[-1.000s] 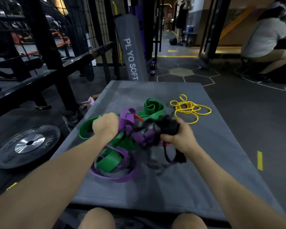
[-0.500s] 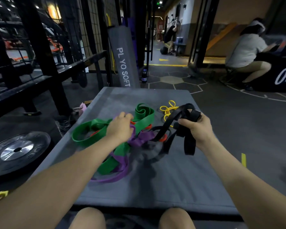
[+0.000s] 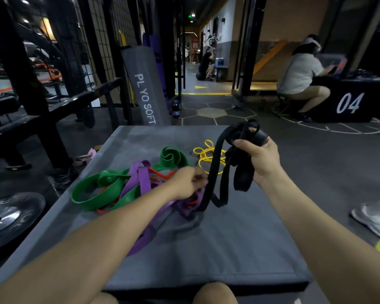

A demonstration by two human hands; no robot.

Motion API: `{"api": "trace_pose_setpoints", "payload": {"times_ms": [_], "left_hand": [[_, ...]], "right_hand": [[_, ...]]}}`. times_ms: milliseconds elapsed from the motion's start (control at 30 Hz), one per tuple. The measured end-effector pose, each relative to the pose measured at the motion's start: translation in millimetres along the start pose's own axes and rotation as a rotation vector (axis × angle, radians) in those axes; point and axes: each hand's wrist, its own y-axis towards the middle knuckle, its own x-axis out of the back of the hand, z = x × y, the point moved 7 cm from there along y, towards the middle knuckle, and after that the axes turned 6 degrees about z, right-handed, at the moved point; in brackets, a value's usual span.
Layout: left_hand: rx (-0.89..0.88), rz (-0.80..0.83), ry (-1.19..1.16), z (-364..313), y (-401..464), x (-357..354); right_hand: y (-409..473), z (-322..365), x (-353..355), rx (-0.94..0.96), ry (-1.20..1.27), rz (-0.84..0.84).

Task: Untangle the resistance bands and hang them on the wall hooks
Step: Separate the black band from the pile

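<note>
You are sitting at a grey padded mat [image 3: 239, 238], and all the bands lie on it. The biggest thing on it is the knot of green band [image 3: 90, 194] and purple band [image 3: 140, 178], with a thin red band [image 3: 162, 175] threaded through, left of centre. A yellow band [image 3: 206, 154] lies apart at the far side, already free of the pile.

Your right hand [image 3: 261, 161] is raised above the mat with its fingers curled round a bunch of the black band [image 3: 219, 172], which hangs in loops down to the pile and looks caught there at its lowest bend. Your left hand [image 3: 189, 183] sits on the tangle with fingers curled, pinching something where the black band meets the purple; exactly which strand, you cannot tell from here.

These bands should be light, limp and rubbery, so they will likely stretch and cling rather than slide. Judge the black one nearly out. Take hold close to the snag, not at the far loops, and feed it through slack. No wall hooks are in view.
</note>
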Motion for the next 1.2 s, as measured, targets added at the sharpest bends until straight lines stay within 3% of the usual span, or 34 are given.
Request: {"api": "trace_pose_setpoints", "payload": {"times_ms": [133, 233, 600, 833, 933, 1067, 1200], "left_hand": [[0.025, -0.064, -0.640, -28, 7, 3], [-0.021, -0.142, -0.963, -63, 25, 19], [-0.027, -0.219, -1.022, -104, 115, 12], [0.066, -0.269, -1.129, -61, 174, -17], [0.199, -0.223, -1.059, -20, 185, -55], [0.378, -0.161, -0.667, 47, 193, -97], [0.378, -0.115, -0.186, 66, 180, -83]], "right_hand": [[2, 9, 6, -0.003, 0.006, 0.020], [2, 18, 21, 0.045, -0.083, -0.055], [48, 32, 71, 0.085, -0.343, -0.128], [98, -9, 90, 0.043, -0.414, -0.171], [104, -54, 106, -0.075, -0.481, -0.194], [104, -131, 131, -0.365, -0.621, -0.175], [100, -155, 136, -0.544, -0.990, -0.120]]}}
